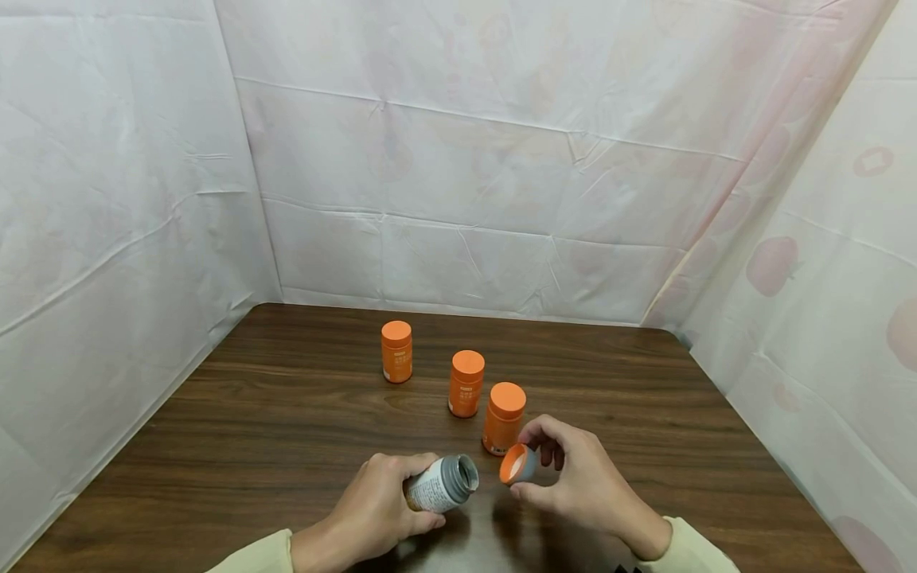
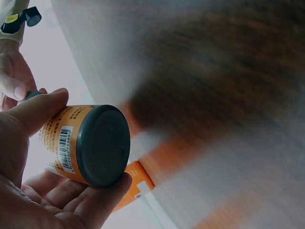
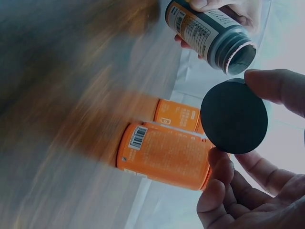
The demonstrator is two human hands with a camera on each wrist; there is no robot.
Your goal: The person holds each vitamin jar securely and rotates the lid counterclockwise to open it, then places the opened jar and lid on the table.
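Note:
In the head view my left hand (image 1: 383,503) grips a grey bottle (image 1: 434,487) with a printed label, tilted with its uncapped mouth to the right. The left wrist view shows the bottle's dark base (image 2: 106,145) and a barcode on its side. My right hand (image 1: 583,481) pinches a cap (image 1: 530,464) by its rim, between thumb and fingers. Grey outside and orange at the rim, the cap has a whitish inside facing the bottle. Bottle and cap are apart. The right wrist view shows the cap's flat dark top (image 3: 234,116) and the bottle's open mouth (image 3: 241,58).
Three capped orange bottles stand upright on the dark wooden table (image 1: 301,414): one farther back (image 1: 397,352), one in the middle (image 1: 466,383), and the nearest (image 1: 505,419) just beyond my right fingers. Pale sheets (image 1: 458,159) hang behind and at both sides.

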